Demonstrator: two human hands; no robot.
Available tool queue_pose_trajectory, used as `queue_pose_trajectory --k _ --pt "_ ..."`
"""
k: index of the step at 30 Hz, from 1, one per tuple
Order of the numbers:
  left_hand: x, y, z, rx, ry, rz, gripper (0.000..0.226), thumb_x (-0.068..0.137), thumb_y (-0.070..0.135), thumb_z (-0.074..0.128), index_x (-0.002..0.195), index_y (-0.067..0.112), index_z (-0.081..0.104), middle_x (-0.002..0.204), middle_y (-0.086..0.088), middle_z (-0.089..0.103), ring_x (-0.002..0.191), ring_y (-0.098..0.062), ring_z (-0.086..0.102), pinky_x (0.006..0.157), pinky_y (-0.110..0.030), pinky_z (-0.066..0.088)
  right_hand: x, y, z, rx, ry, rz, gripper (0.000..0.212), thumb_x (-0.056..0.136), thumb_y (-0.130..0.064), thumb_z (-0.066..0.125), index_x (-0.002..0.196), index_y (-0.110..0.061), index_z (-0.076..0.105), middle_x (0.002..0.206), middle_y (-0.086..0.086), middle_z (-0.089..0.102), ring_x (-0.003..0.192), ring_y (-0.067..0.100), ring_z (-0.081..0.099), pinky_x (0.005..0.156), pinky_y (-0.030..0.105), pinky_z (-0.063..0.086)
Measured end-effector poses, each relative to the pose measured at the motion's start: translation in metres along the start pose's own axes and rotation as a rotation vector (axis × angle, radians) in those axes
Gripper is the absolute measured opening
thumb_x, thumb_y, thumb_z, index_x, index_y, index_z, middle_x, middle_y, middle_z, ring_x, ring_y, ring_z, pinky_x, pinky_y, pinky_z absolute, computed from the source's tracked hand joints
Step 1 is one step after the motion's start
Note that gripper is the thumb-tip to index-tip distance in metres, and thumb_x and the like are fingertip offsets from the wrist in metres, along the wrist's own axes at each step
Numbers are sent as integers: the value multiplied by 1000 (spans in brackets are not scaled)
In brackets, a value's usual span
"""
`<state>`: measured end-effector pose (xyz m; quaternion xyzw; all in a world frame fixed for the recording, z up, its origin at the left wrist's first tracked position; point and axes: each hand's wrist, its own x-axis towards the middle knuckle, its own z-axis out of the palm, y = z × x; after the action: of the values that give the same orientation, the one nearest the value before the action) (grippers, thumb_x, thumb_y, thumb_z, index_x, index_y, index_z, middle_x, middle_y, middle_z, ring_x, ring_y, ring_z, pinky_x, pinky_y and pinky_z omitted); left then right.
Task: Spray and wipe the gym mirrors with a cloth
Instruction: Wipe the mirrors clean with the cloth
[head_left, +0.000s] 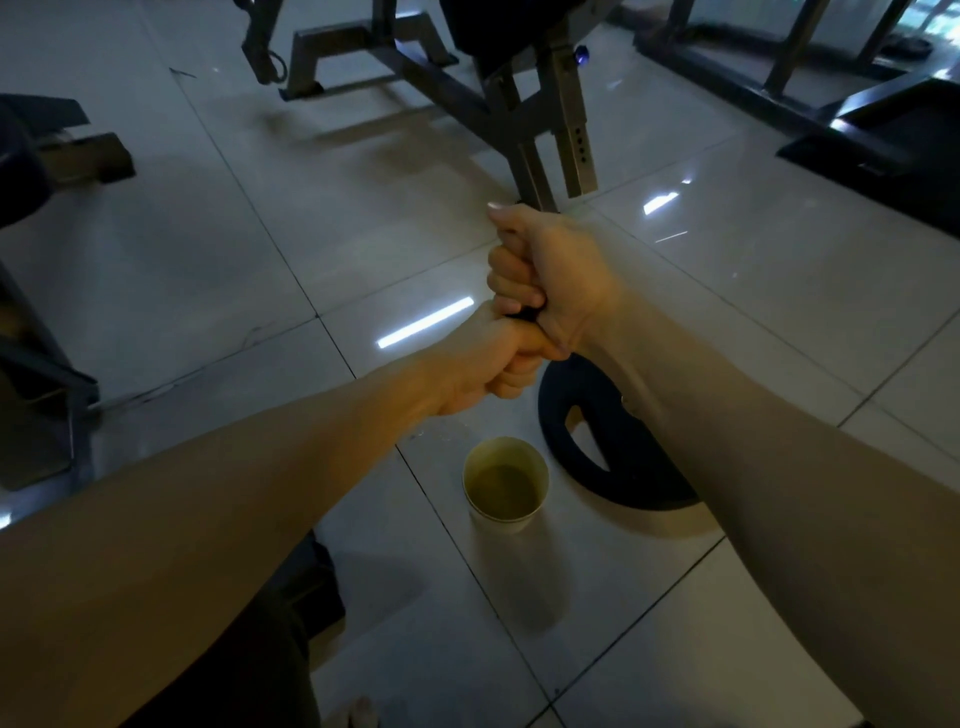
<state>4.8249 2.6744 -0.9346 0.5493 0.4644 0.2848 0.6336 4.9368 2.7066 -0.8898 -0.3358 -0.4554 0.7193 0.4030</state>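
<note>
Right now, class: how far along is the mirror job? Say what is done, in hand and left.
Done: nothing shows; no mirror in view. In hand: left hand and right hand grip a small dark thing; a cup stands on the floor. Left: seemingly all spraying, wiping.

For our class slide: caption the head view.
Left hand and right hand grip something dark; a paper cup stands on the tiled floor.

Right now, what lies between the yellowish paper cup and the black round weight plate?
Head view: only bare glossy white floor tile separates cup and plate.
</note>
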Motion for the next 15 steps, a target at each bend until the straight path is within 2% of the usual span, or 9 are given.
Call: queue_pose_trajectory --k 9,13,15 --pt "-2 -1 -4 -75 -110 -60 45 101 -1 49 64 19 34 50 4 28 45 -10 19 46 -26 17 4 -1 -1 -28 -76 41 54 107 -26 50 55 -23 40 47 -5 32 40 11 26 42 24 30" --pt "3 -1 -1 5 -76 -65 39 100 2 53 67 17 41 55 1 31 49 -11 21 52 -30 16 5 3 -3 -43 38 66 50 107 -26 51 58 -22 40 50 -4 30 42 12 25 42 24 31" --pt "5 0 1 120 -9 -86 32 98 9 62 70 18 50 59 -1 39 52 -11 30 52 -29 22 5 5 -3 -43 133 82 49 106 -28 52 59 -22 41 50 -3 31 41 12 26 41 24 31"
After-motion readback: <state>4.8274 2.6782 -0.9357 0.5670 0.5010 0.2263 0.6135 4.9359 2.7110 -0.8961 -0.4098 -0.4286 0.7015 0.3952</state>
